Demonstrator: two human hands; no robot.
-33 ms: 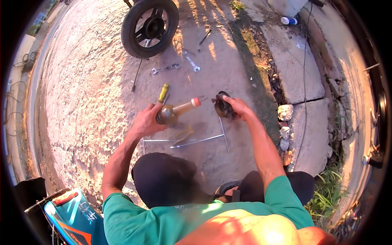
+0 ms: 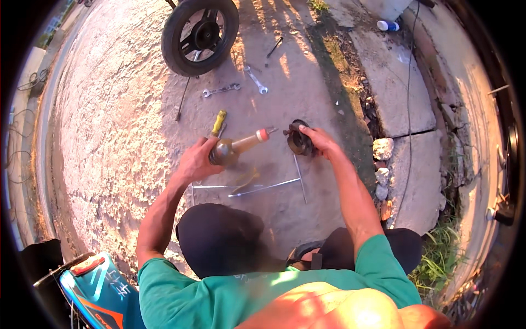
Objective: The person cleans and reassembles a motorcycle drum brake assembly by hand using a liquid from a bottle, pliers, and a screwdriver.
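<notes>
My left hand (image 2: 197, 160) is wrapped round a see-through squeeze bottle (image 2: 241, 146) with brownish liquid and a red-and-white cap. The bottle is tilted on its side, its thin nozzle pointing right. In my right hand (image 2: 322, 141) is a dark, round, hollow metal part (image 2: 299, 140), gripped by its right edge; its exact kind is unclear. A small gap separates nozzle and part. Just beyond the bottle lies a yellow-handled screwdriver (image 2: 219, 122). Beneath my hands, T-handle wrenches (image 2: 268, 188) and yellow-handled pliers (image 2: 249, 176) rest on the ground, the pliers partly blurred.
A spoked black wheel with its tyre (image 2: 179, 59) stands at the far side. Two wrenches (image 2: 222, 90) and a thin rod (image 2: 183, 101) lie nearer. Concrete slabs (image 2: 411, 170) and stones (image 2: 382, 149) edge the right. At lower left is a blue panel (image 2: 101, 293).
</notes>
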